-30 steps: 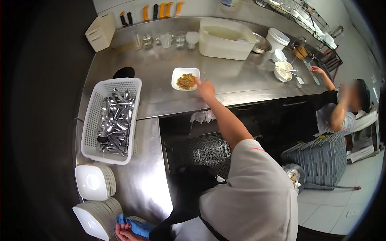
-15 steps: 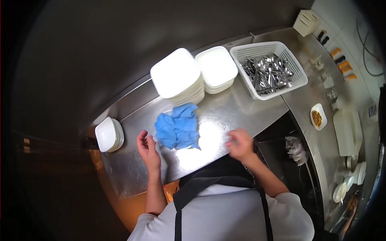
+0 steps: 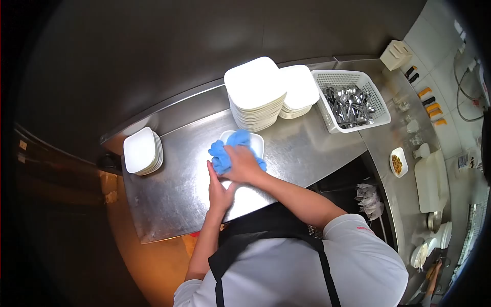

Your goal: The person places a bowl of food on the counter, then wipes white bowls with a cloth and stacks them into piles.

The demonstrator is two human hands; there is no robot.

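A crumpled blue cloth (image 3: 219, 156) lies over a square white plate (image 3: 259, 145) on the steel counter. My right hand (image 3: 243, 165) presses down on the cloth with bent fingers, gripping it against the plate. At the plate's near left corner, my left hand (image 3: 221, 195) holds the edge, with its thumb and fingers on either side. The cloth and my right hand hide much of the plate. Just behind it rises a tall stack of white plates (image 3: 255, 84), with a shorter stack (image 3: 299, 92) to its right.
A white basket (image 3: 381, 110) of spoons and forks stands at the right of the counter (image 3: 179, 194). Another plate stack (image 3: 140, 151) sits at the left end. On the right-hand counter are a small dish of food (image 3: 399, 162) and a pale tub (image 3: 429, 179).
Both hands, apart from the cloth before, have come together at the plate. My right hand has moved left and taken hold of the cloth; my left hand has reached the plate's edge.
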